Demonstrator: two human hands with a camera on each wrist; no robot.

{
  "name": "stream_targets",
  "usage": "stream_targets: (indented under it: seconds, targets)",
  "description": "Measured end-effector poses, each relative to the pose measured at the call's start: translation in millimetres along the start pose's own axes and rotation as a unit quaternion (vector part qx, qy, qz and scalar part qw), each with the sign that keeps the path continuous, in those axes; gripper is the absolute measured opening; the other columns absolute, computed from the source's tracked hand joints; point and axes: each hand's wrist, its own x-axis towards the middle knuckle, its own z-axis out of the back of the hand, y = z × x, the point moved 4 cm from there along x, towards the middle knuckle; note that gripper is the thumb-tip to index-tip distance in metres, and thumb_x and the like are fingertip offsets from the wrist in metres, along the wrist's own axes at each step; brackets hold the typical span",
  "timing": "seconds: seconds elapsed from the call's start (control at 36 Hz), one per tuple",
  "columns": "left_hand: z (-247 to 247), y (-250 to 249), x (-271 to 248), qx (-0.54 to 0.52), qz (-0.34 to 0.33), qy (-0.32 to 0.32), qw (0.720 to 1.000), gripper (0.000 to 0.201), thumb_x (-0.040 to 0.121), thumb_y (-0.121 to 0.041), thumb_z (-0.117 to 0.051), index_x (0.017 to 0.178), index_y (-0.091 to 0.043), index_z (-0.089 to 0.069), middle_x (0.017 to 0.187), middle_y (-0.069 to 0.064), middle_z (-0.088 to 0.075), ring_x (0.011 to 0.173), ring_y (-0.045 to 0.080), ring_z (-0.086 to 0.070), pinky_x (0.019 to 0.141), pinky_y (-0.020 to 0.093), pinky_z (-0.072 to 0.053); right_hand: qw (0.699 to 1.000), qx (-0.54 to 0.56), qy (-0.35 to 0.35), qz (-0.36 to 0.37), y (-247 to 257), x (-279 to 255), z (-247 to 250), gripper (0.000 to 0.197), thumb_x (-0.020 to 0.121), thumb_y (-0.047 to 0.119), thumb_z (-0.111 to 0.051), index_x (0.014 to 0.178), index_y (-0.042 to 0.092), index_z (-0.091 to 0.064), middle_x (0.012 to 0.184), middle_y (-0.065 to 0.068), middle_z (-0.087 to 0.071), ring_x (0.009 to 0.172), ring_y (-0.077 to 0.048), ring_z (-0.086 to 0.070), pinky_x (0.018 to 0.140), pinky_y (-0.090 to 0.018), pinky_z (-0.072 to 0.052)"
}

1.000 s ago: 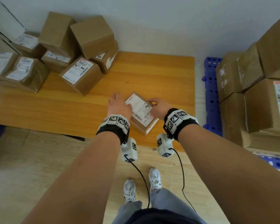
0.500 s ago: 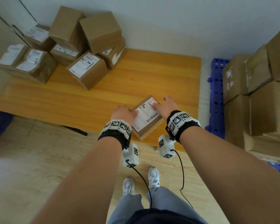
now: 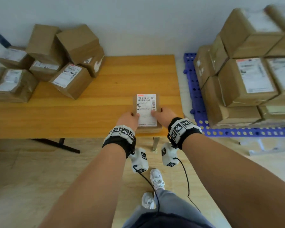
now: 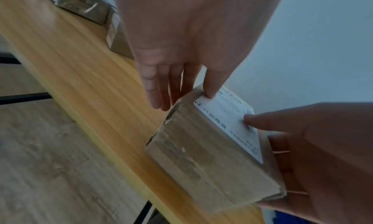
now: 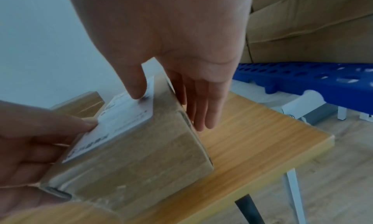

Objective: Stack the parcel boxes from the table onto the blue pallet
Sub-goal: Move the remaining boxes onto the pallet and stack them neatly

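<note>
left hand [image 3: 129,118]: I have it on the left side of the small parcel box [image 3: 146,111]. Thumb lies on the label [image 3: 146,108], fingers run down the side wall. Grasping the box, not clenched hard.
right hand [image 3: 164,116]: mirror of the left. Thumb on the label's right edge, fingers down the right wall. Also grasping the box.
small parcel box: flat, label up, squeezed between my two hands at the near right corner of the table [image 3: 92,106]. The wrist views suggest its near end is raised off the wood; I can't tell whether the far end is clear too.
step: pick-up of one box, grip made, lift just starting by my read.
blue pallet [image 3: 192,89]: just beside the table's right end, a narrow gap between them. Bare blue strip shows along its table-side and near edges.
stacked boxes [image 3: 247,83]: fill most of the pallet, more than one layer high.
remaining boxes [image 3: 62,63]: heap at the table's far left corner, well apart from my hands.
next move: raise the box clear of the table edge, swing right over the gap, set it level on the stack or the free strip.
needs: even squeeze from both sides; a thin box may tip or slip while I turn.
</note>
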Motion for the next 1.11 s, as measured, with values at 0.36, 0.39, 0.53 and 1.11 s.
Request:
stream_targets:
  seconds: [0.36,0.39,0.53,1.11]
  targets:
    - [68.5,-84.4,-50.3,-0.110,-0.140,-0.125,0.976,0.037,0.099,-0.043,-0.041,0.110,-0.013,-0.059,0.099,0.001,-0.064,0.074,0.016,-0.056,0.051,0.023,-0.036,0.972,0.091,-0.189,0.107,42.2,-69.4,77.1,0.051,0.095,0.041,-0.057,0.135,0.012,-0.045,0.120,0.002,-0.062,0.089,-0.014,-0.058,0.066,-0.024,-0.046]
    - [73.8,-93.2,-55.3,-0.119,-0.154,-0.128,0.973,0.035,0.100,-0.043,-0.040,0.110,-0.014,-0.058,0.098,0.000,-0.062,0.073,0.015,-0.055,0.051,0.023,-0.035,0.967,0.095,-0.207,0.112,45.3,-76.1,85.9,0.055,0.094,0.043,-0.057,0.137,0.012,-0.043,0.120,0.004,-0.060,0.090,-0.014,-0.058,0.069,-0.026,-0.046]
    - [93.3,-142.4,-79.1,-0.185,-0.213,-0.149,0.948,0.036,0.098,-0.042,-0.043,0.117,-0.015,-0.058,0.099,-0.003,-0.062,0.082,0.016,-0.059,0.071,0.029,-0.049,0.944,0.119,-0.279,0.129,52.6,-102.4,133.7,0.061,0.090,0.051,-0.057,0.135,0.012,-0.042,0.115,0.001,-0.060,0.091,-0.015,-0.059,0.070,-0.028,-0.049]
    - [35.3,-421.3,-169.5,-0.229,-0.365,-0.173,0.886,0.031,0.098,-0.038,-0.045,0.117,-0.015,-0.052,0.112,0.002,-0.063,0.088,0.016,-0.059,0.073,0.027,-0.049,0.843,0.210,-0.433,0.239,-33.9,-176.8,387.9,0.037,0.093,0.044,-0.056,0.123,0.023,-0.049,0.092,0.018,-0.060,0.083,-0.003,-0.064,0.071,-0.024,-0.056]
